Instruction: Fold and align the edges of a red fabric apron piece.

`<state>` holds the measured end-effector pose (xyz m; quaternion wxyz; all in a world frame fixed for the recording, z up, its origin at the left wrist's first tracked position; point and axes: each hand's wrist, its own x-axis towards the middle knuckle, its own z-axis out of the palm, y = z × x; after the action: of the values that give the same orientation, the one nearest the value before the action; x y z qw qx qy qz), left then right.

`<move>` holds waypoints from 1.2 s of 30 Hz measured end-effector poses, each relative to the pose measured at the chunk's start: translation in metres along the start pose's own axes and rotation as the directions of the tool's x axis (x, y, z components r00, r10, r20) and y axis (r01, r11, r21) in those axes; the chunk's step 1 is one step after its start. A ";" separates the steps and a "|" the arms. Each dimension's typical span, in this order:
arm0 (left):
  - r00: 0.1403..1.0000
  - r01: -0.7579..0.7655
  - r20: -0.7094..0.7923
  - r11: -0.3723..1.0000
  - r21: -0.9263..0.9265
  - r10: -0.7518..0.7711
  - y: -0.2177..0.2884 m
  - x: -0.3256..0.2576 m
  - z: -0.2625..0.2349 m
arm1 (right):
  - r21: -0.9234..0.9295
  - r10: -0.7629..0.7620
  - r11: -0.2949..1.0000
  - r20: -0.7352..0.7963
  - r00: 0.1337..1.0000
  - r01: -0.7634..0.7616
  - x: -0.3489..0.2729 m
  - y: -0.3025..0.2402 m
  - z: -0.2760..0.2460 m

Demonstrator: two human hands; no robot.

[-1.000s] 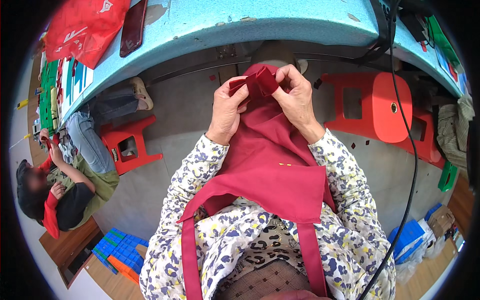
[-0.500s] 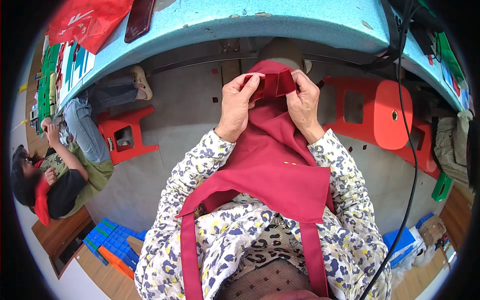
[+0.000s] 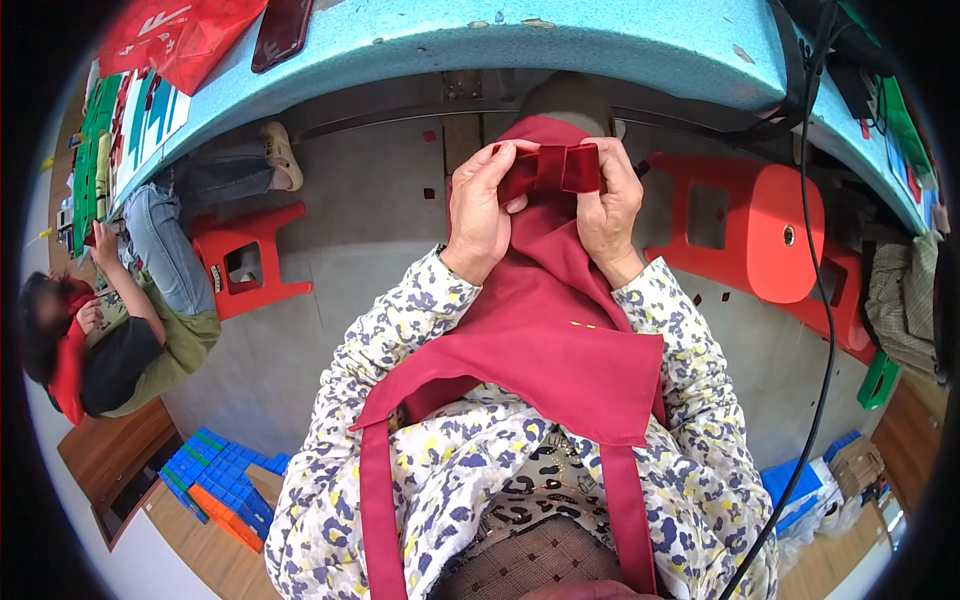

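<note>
Between my two hands is a dark red velvet bow [image 3: 550, 168], with loops to either side of a centre band. My left hand [image 3: 482, 208] pinches its left loop between thumb and fingers. The right loop is gripped by my right hand [image 3: 611, 200], thumb on the near side and fingers behind. Below the bow, the red apron [image 3: 540, 270] I wear spreads over my lap, its straps running up my chest. The fingertips behind the bow are partly hidden.
Ahead curves the edge of a light blue table [image 3: 480, 42] bearing a phone [image 3: 281, 33] and a red bag [image 3: 170, 40]. Red stools [image 3: 780, 235] stand at right; another person [image 3: 130, 320] sits at left. A black cable [image 3: 826, 330] hangs at my right.
The bow has turned flatter and its loops now spread wider. My left hand has shifted slightly right. The person at left has moved their head and arms.
</note>
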<state>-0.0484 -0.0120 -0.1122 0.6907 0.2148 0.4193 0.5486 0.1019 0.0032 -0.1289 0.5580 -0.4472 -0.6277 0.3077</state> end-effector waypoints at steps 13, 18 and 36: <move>0.992 -0.127 0.021 0.975 0.182 0.126 0.014 -0.005 0.005 | 0.088 0.239 0.964 0.127 0.963 -0.251 -0.006 0.005 0.006; 0.978 -0.056 -0.187 0.983 0.173 0.089 0.023 -0.007 0.001 | 0.090 0.140 0.986 -0.011 0.990 -0.138 -0.003 -0.005 0.012; 0.995 -0.077 -0.031 0.939 0.336 0.092 0.033 -0.002 -0.008 | 0.024 0.140 0.990 -0.014 0.990 -0.139 -0.004 -0.012 0.020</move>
<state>-0.0739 -0.0056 -0.0909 0.6103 0.3338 0.5124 0.5035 0.0794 -0.0027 -0.1235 0.5452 -0.4859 -0.5869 0.3496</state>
